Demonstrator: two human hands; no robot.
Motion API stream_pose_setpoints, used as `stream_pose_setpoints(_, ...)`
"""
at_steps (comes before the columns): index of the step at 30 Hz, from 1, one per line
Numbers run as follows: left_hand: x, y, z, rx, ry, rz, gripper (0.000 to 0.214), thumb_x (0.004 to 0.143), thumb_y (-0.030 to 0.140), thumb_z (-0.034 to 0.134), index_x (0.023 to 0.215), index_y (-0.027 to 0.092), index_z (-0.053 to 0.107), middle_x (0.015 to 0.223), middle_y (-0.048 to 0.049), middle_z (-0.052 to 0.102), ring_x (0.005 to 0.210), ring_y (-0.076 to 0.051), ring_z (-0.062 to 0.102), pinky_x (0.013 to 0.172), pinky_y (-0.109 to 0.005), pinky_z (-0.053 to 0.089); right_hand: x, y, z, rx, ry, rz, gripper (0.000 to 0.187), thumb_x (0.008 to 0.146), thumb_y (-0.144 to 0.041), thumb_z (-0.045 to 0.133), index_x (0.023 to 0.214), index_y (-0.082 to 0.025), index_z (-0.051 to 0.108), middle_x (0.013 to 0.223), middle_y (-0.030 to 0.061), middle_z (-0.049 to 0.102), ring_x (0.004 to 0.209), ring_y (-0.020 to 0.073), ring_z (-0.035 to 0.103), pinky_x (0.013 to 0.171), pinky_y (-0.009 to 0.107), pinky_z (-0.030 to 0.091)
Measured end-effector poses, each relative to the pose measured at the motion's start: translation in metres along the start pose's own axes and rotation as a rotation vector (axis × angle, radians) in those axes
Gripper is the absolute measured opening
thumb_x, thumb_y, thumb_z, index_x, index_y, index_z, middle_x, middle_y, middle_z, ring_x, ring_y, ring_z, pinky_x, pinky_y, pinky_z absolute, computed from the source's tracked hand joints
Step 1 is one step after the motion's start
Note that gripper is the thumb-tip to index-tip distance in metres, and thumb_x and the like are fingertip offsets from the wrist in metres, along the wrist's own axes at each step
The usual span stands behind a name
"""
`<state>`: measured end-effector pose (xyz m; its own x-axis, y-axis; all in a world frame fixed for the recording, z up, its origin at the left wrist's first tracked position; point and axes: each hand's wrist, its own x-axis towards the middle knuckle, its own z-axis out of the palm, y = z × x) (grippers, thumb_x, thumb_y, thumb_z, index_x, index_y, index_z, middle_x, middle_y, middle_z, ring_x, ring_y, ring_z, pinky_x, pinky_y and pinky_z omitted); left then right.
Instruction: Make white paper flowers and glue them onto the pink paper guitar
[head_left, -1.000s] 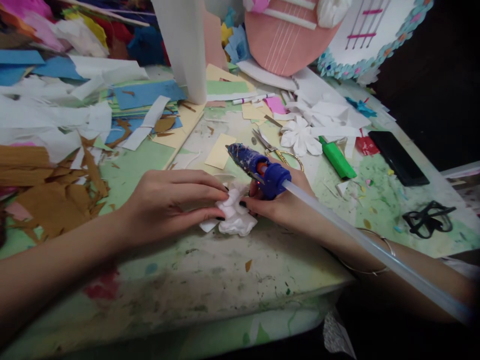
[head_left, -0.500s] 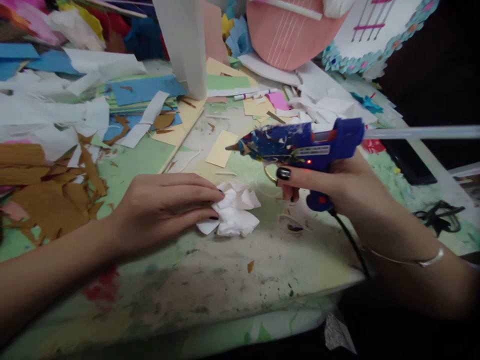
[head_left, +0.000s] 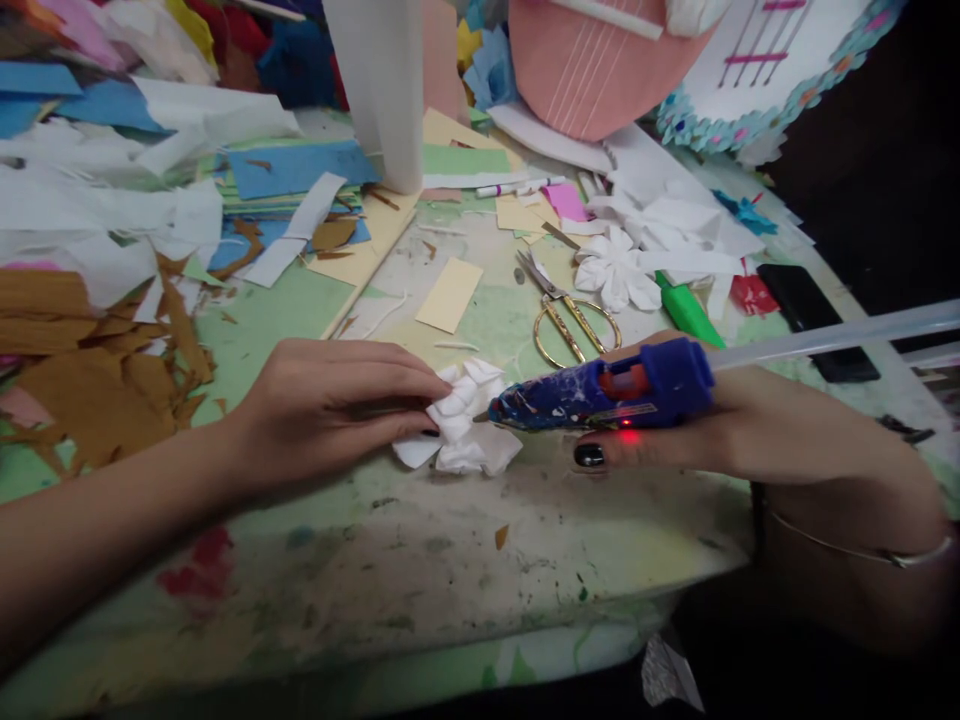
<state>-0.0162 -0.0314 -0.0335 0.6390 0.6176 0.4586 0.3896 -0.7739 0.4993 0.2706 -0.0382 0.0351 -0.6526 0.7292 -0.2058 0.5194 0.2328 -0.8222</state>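
Observation:
My left hand (head_left: 337, 405) pinches a white crumpled paper flower (head_left: 469, 415) by its left side, close over the table. In my right hand (head_left: 675, 440) is a blue hot glue gun (head_left: 600, 388), its small red light lit and a clear glue stick (head_left: 832, 335) poking out of the back. The gun's nozzle points left and meets the flower's folds, its tip partly hidden among the petals. Behind the gun lie gold-handled scissors (head_left: 566, 315) with the blades pointing away. A finished-looking white paper flower (head_left: 616, 268) rests just beyond them.
Brown paper scraps (head_left: 105, 400) and white paper strips (head_left: 90, 225) cover the left side. A cream paper card (head_left: 448, 295), a green tube-like object (head_left: 686, 310) and a black phone (head_left: 817, 320) lie around the middle and right. A pink guitar-shaped piece (head_left: 600, 70) stands at the back.
My right hand has lowered and tilted the glue gun, bringing its nozzle left into the flower. The scissors and the other flower have come into view. My left hand keeps its hold.

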Motion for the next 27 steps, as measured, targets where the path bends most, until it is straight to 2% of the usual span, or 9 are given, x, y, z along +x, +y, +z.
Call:
stream_pose_setpoints(3, -0.0002, 0.0005, -0.0002, 0.001, 0.008, 0.006, 0.017, 0.083, 0.027, 0.069, 0.100, 0.028, 0.071, 0.094, -0.0009, 0.076, 0.081, -0.016, 0.072, 0.076, -0.026, 0.060, 0.0038, 0.0013, 0.0043, -0.035, -0.018, -0.004, 0.013, 0.081, -0.028, 0.066, 0.074, -0.020, 0.073, 0.075, -0.0034, 0.072, 0.069, 0.0145, 0.066, 0.065, 0.023, 0.057)
stream_pose_setpoints(9, -0.0008, 0.0006, -0.0009, 0.005, 0.006, 0.013, 0.016, 0.083, 0.027, 0.068, 0.099, 0.028, 0.071, 0.094, -0.0009, 0.076, 0.081, -0.015, 0.072, 0.076, -0.025, 0.060, 0.0029, 0.0029, 0.0068, -0.081, 0.049, -0.008, 0.013, 0.081, -0.026, 0.066, 0.089, -0.021, 0.074, 0.077, -0.0037, 0.072, 0.068, 0.0143, 0.065, 0.062, 0.022, 0.055)
stream_pose_setpoints(13, -0.0012, -0.0007, -0.0004, 0.011, 0.003, 0.012, 0.017, 0.083, 0.027, 0.069, 0.100, 0.027, 0.071, 0.095, -0.0013, 0.075, 0.082, -0.015, 0.072, 0.077, -0.025, 0.060, 0.0035, 0.0014, 0.0073, -0.095, 0.033, -0.014, 0.012, 0.082, -0.026, 0.065, 0.087, -0.020, 0.074, 0.073, -0.0037, 0.071, 0.063, 0.0137, 0.065, 0.055, 0.021, 0.053)
stream_pose_setpoints(21, -0.0002, -0.0002, 0.0000, 0.000, -0.005, 0.003, 0.017, 0.083, 0.028, 0.068, 0.100, 0.028, 0.071, 0.094, -0.0014, 0.076, 0.082, -0.016, 0.071, 0.077, -0.027, 0.060, 0.0023, 0.0015, 0.0048, -0.164, 0.030, -0.094, 0.011, 0.081, -0.030, 0.066, 0.080, -0.022, 0.074, 0.078, -0.0029, 0.072, 0.068, 0.0146, 0.064, 0.062, 0.023, 0.054)
stream_pose_setpoints(27, -0.0011, -0.0012, 0.0010, 0.007, 0.002, 0.014, 0.018, 0.082, 0.024, 0.069, 0.100, 0.026, 0.071, 0.095, -0.0016, 0.075, 0.082, -0.015, 0.071, 0.077, -0.025, 0.059, 0.0029, 0.0012, 0.0069, -0.058, 0.041, 0.013, 0.015, 0.081, -0.025, 0.065, 0.093, -0.022, 0.073, 0.075, -0.0052, 0.072, 0.067, 0.0141, 0.065, 0.060, 0.022, 0.055)
